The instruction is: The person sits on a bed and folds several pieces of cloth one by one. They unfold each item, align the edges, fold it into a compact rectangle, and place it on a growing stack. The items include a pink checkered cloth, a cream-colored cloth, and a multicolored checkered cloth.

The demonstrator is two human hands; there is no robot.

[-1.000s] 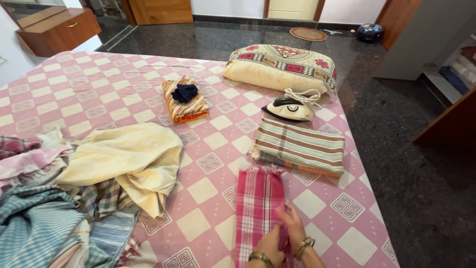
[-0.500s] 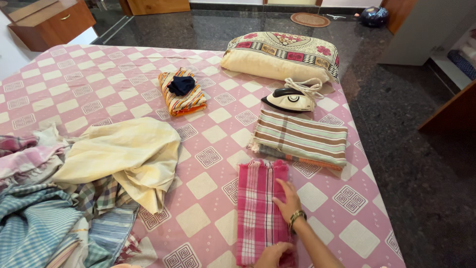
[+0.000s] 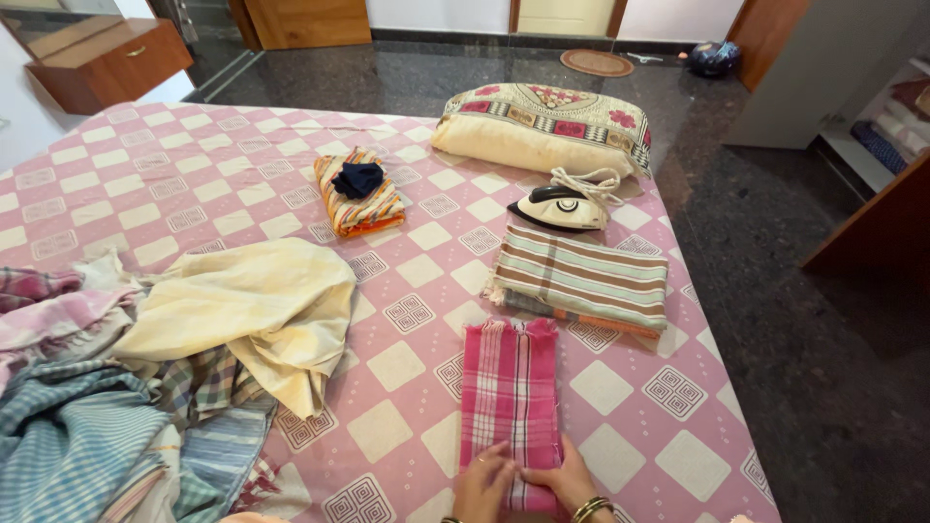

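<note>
My left hand and right hand press flat on the near end of the folded pink checked cloth by the bed's near edge. Uneven pressure could skew the fold; the striped folded cloth lies just beyond.

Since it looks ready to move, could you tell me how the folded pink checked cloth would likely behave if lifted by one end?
The pink checked cloth would probably droop, being thin fabric. Its folds may fall open, since only both hands press its near end. It looks light.
</note>
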